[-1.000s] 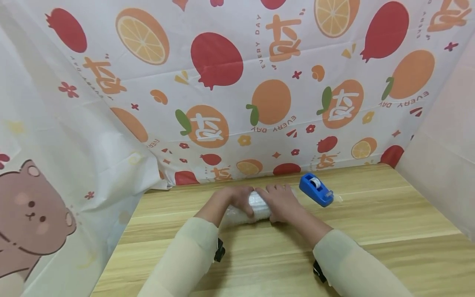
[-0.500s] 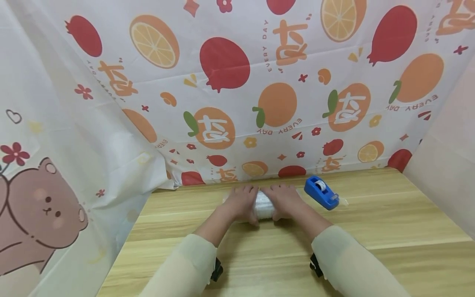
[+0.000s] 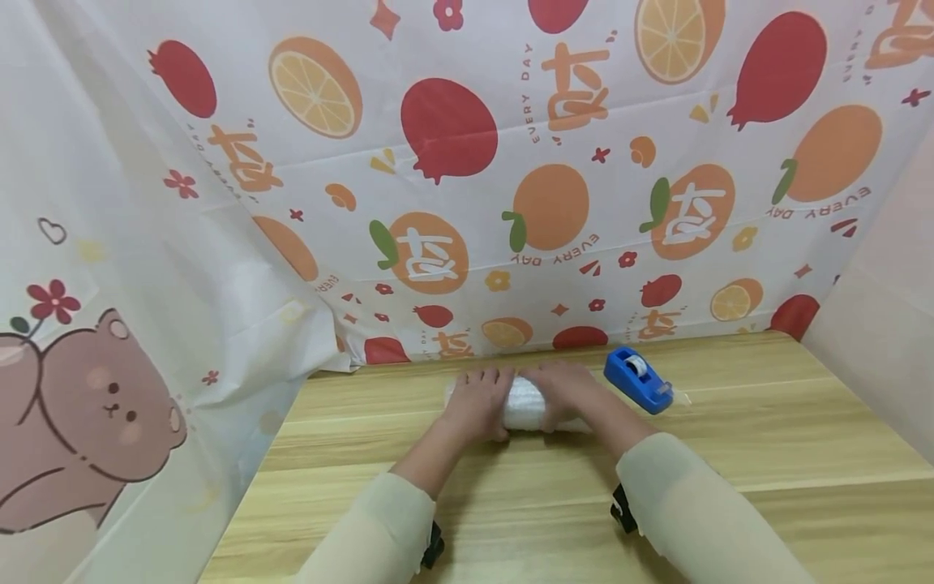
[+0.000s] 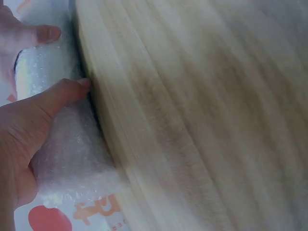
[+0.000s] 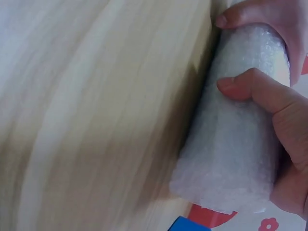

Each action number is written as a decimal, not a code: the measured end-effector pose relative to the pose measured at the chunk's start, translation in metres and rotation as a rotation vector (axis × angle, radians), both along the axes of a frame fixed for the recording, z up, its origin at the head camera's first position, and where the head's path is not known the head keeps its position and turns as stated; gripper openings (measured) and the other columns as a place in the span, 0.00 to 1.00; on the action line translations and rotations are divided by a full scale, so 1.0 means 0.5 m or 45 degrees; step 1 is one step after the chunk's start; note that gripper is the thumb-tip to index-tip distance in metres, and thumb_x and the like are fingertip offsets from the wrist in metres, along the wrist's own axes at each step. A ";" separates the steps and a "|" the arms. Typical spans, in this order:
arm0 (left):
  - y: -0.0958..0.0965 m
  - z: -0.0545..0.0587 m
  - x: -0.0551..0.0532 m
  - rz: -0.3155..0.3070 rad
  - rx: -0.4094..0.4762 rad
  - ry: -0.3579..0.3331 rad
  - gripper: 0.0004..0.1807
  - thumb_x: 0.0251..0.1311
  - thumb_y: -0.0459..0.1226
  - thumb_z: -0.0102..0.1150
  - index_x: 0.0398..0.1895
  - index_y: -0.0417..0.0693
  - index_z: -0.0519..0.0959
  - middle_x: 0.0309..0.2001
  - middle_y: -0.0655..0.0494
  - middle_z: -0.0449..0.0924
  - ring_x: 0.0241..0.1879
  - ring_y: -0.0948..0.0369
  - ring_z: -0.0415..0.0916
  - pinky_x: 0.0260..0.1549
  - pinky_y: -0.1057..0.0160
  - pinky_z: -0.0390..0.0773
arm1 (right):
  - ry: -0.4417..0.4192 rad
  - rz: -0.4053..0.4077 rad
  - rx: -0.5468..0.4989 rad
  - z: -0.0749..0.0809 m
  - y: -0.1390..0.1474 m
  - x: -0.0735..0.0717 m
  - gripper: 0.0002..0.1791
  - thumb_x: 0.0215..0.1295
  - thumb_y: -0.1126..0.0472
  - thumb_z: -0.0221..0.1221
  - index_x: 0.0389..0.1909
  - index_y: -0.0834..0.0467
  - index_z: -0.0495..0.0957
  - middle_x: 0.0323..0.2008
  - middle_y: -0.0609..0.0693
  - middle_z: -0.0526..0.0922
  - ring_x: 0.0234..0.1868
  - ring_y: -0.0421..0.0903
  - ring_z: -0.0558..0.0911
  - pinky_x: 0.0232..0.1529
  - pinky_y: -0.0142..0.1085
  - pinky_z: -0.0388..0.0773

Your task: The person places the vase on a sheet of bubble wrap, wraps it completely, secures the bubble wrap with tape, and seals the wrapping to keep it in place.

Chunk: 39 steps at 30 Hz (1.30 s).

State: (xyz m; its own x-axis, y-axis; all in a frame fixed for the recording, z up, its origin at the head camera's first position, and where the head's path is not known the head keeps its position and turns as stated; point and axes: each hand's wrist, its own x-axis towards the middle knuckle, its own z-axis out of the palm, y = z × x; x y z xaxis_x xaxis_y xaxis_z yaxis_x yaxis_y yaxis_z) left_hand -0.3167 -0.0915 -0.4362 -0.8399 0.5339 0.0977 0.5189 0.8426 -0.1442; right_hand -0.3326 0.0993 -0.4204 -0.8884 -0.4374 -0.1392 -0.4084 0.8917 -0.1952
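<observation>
A thick roll of clear bubble wrap [image 3: 524, 404] lies crosswise near the far side of the table. My left hand [image 3: 477, 403] grips its left part, fingers over the top and the thumb on the near side. Just to the right, my right hand [image 3: 567, 391] holds the roll in the same way. From the left wrist view, the left thumb [image 4: 65, 94] presses along the bubbly surface. The right wrist view has the right thumb [image 5: 240, 86] bent over the roll, whose loose end [image 5: 221, 197] sticks out past that hand. Whatever may lie inside the wrap is hidden.
A blue tape dispenser [image 3: 638, 380] stands to the right of the right hand, with a bit of clear tape at its front. Behind the wooden table [image 3: 525, 511] hangs a fruit-printed sheet [image 3: 467, 300]; a bear-printed curtain [image 3: 241, 324] borders the left.
The left hand has turned so that its fingers point forward over the roll, and it has come level with the right hand. The head view has shifted slightly left.
</observation>
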 end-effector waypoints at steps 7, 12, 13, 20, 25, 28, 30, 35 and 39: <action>0.010 0.003 0.016 -0.032 -0.042 -0.035 0.53 0.36 0.59 0.79 0.64 0.52 0.62 0.57 0.48 0.74 0.56 0.47 0.74 0.55 0.42 0.73 | -0.319 0.039 -0.159 0.024 0.023 -0.003 0.44 0.35 0.54 0.81 0.58 0.43 0.71 0.45 0.41 0.79 0.45 0.47 0.76 0.50 0.50 0.75; 0.016 0.008 0.021 -0.028 -0.017 -0.092 0.50 0.36 0.54 0.79 0.64 0.53 0.64 0.54 0.50 0.76 0.52 0.49 0.76 0.51 0.44 0.75 | -0.392 0.046 -0.149 0.035 0.030 0.000 0.46 0.36 0.54 0.80 0.61 0.45 0.69 0.46 0.44 0.78 0.46 0.48 0.76 0.50 0.51 0.75; 0.017 0.009 0.021 -0.025 -0.012 -0.098 0.49 0.36 0.54 0.80 0.64 0.53 0.64 0.54 0.50 0.76 0.52 0.49 0.76 0.50 0.45 0.75 | -0.388 0.056 -0.147 0.036 0.031 0.001 0.47 0.36 0.54 0.80 0.62 0.45 0.69 0.47 0.44 0.78 0.46 0.48 0.76 0.50 0.51 0.75; 0.017 0.017 0.015 -0.017 0.053 -0.139 0.50 0.34 0.52 0.81 0.63 0.52 0.66 0.51 0.50 0.78 0.48 0.50 0.77 0.44 0.47 0.75 | -0.265 0.077 -0.135 0.031 0.034 0.006 0.56 0.36 0.53 0.80 0.71 0.41 0.63 0.57 0.45 0.76 0.52 0.48 0.74 0.55 0.52 0.72; 0.015 0.022 0.004 0.012 0.087 -0.208 0.50 0.32 0.51 0.81 0.64 0.53 0.67 0.50 0.51 0.79 0.46 0.51 0.77 0.42 0.48 0.75 | -0.079 0.054 -0.076 0.014 0.033 0.012 0.57 0.35 0.45 0.79 0.71 0.35 0.62 0.62 0.45 0.74 0.57 0.50 0.71 0.57 0.56 0.71; 0.013 0.024 -0.004 0.025 0.107 -0.274 0.51 0.33 0.51 0.81 0.65 0.54 0.67 0.51 0.52 0.79 0.47 0.52 0.77 0.45 0.47 0.75 | 0.022 0.049 -0.046 0.005 0.032 0.020 0.57 0.35 0.43 0.79 0.71 0.34 0.62 0.64 0.46 0.73 0.60 0.52 0.69 0.60 0.59 0.68; 0.012 0.027 -0.010 0.029 0.125 -0.321 0.51 0.33 0.50 0.81 0.66 0.53 0.67 0.51 0.52 0.79 0.47 0.52 0.77 0.46 0.46 0.75 | 0.073 0.053 -0.032 0.001 0.031 0.025 0.57 0.36 0.42 0.79 0.71 0.35 0.61 0.65 0.47 0.72 0.62 0.53 0.68 0.63 0.62 0.65; 0.008 0.037 -0.018 0.044 0.120 -0.427 0.52 0.35 0.49 0.79 0.69 0.51 0.66 0.53 0.53 0.79 0.49 0.56 0.76 0.49 0.50 0.77 | 0.189 0.117 0.007 -0.010 0.030 0.038 0.57 0.39 0.40 0.77 0.73 0.37 0.59 0.64 0.48 0.72 0.62 0.54 0.69 0.63 0.61 0.65; 0.004 0.043 -0.020 0.036 0.111 -0.505 0.50 0.37 0.48 0.78 0.68 0.48 0.66 0.53 0.54 0.79 0.48 0.58 0.76 0.51 0.56 0.76 | 0.259 0.178 0.040 -0.015 0.030 0.049 0.58 0.41 0.39 0.76 0.75 0.36 0.56 0.63 0.49 0.73 0.59 0.54 0.71 0.60 0.58 0.69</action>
State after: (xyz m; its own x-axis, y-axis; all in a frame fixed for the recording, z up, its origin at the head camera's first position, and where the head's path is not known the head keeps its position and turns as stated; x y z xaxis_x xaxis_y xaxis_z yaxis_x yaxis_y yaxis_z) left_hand -0.3268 -0.0897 -0.4146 -0.8356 0.5145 -0.1928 0.4966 0.8573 0.1354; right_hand -0.3080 0.1142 -0.4277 -0.8308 -0.5561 0.0208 -0.5561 0.8282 -0.0695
